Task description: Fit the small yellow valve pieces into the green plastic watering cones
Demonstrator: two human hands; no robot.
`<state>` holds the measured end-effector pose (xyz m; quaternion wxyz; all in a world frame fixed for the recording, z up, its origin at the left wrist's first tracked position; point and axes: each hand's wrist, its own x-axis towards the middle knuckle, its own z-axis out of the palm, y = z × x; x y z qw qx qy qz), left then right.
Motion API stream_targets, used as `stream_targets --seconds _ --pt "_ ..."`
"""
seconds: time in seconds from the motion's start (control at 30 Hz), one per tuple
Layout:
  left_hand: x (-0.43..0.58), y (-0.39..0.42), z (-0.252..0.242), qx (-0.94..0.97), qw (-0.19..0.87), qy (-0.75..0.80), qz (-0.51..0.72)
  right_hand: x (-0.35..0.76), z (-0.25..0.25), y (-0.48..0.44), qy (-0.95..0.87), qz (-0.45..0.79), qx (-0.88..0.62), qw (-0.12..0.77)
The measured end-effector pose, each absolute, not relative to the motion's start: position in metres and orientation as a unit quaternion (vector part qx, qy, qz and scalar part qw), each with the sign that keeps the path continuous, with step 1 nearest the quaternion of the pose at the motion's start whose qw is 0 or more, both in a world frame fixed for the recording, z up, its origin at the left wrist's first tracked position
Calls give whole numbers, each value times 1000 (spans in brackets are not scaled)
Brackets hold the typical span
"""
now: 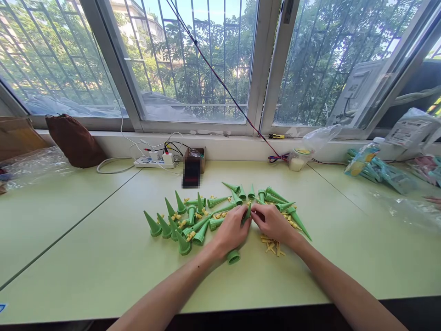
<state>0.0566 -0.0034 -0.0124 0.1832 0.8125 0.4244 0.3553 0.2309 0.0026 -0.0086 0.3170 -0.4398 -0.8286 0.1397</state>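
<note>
My left hand (234, 226) is closed around a green plastic cone spike (248, 212), its pointed end up. My right hand (272, 221) meets it from the right, fingertips pinched close to the spike; what they hold is hidden. Under my left wrist lies another green cone (233, 257) with its round open end toward me. Small yellow plastic valve pieces (272, 246) are heaped beside my right wrist. To the left, several green cones (184, 243) stand or lie among more yellow pieces (190, 236). Further green cones (299, 223) lie behind and right of my hands.
The pale green table (103, 271) runs to a window sill. Along the back are a brown bag (72, 140), a power strip (155, 161), a small box with a blurred dark front (192, 172), a jar (298, 159) and plastic packets (365, 158). Part of another hand (434, 200) shows at the right edge.
</note>
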Motion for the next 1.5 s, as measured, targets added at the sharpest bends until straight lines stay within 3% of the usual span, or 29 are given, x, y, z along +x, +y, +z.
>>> stream_targets --seconds 1.5 --pt "54 0 -11 777 184 439 412 230 -7 4 -814 155 -442 344"
